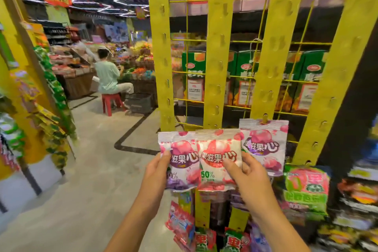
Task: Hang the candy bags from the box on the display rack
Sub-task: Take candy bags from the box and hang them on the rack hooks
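Observation:
My left hand (158, 166) pinches a pink and white candy bag (180, 161) at its left edge. My right hand (244, 172) grips a second, like bag (217, 153) that overlaps the first. Both bags are held up against the lower ends of the yellow hanging strips (216, 63) of the display rack. A third matching bag (266, 145) hangs from a hook on the strip to the right. The box is out of view.
A yellow wire grid (241, 75) backs the strips, with green cartons (193, 75) behind it. More snack bags (306, 188) hang lower right and below. A person sits on a red stool (112, 102) in the aisle at left. Snack racks (51, 112) line the left side.

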